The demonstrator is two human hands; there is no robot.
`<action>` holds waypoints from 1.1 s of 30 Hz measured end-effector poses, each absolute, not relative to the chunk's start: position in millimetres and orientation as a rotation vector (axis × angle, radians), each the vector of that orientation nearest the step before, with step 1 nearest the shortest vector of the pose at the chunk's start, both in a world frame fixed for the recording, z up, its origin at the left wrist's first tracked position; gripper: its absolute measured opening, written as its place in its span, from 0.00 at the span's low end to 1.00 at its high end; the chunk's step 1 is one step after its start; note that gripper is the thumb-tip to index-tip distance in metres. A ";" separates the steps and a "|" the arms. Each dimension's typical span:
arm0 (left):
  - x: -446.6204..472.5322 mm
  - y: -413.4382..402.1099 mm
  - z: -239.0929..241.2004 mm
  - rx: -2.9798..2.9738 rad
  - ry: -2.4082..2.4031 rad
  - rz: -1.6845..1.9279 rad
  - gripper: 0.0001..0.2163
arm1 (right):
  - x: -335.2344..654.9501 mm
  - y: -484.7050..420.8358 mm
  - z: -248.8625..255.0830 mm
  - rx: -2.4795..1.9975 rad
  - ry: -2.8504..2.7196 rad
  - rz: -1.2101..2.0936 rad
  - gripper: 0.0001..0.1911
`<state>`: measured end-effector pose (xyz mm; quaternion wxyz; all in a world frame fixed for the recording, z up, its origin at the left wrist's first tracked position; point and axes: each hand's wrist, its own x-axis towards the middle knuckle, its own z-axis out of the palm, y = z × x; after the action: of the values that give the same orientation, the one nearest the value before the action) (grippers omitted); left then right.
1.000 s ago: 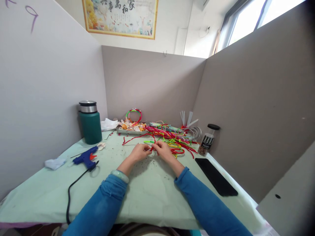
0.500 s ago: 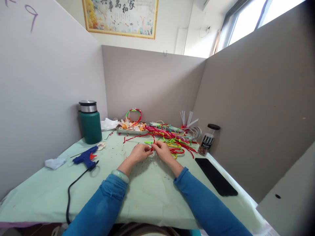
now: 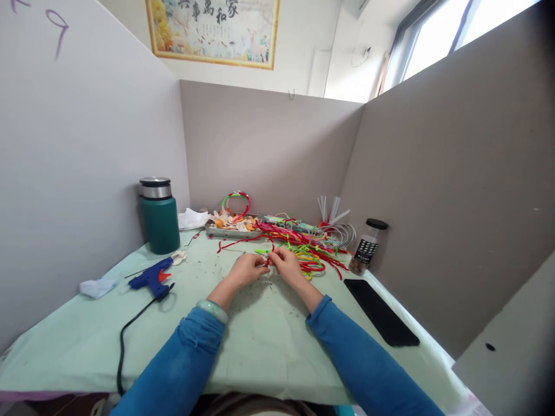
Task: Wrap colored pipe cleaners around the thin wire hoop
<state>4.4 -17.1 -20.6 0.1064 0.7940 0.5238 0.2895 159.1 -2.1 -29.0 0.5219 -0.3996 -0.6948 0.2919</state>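
A red pipe cleaner (image 3: 267,262) is pinched between my two hands over the middle of the table. My left hand (image 3: 247,270) is closed on its lower part, fingertips together. Close beside it, my right hand (image 3: 285,263) pinches the same fuzzy strand a little higher. The strand's red end sticks up above the right fingertips. Just behind the hands lies a bright green piece (image 3: 261,251), partly hidden. A pile of red, pink and green pipe cleaners (image 3: 299,234) spreads behind and to the right, with yellow and red loops (image 3: 313,266) by my right hand.
A blue glue gun (image 3: 151,278) with a black cord lies left, near a green bottle (image 3: 160,222). A metal tray (image 3: 234,233) of small pieces stands at the back. On the right are a jar (image 3: 365,251) and a black phone-like slab (image 3: 381,312). Partitions enclose three sides.
Both hands stay nearly in place. The right fingertips have shifted very slightly, and the red strand's end shows a little differently above them.
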 end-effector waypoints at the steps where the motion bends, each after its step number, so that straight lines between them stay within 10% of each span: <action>1: 4.3 -16.2 -21.3 2.338 1.536 0.851 0.10 | 159.2 -1.9 -28.3 -0.951 -1.630 0.759 0.13; 33: 4.3 -15.7 -19.3 2.302 1.550 1.039 0.09 | 157.8 -8.3 -29.0 -0.910 -1.659 0.661 0.11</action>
<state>4.3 -15.7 -19.3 0.0889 0.7737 0.5211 0.3493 157.8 -8.3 -29.0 0.5387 -0.3826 -0.6973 0.2777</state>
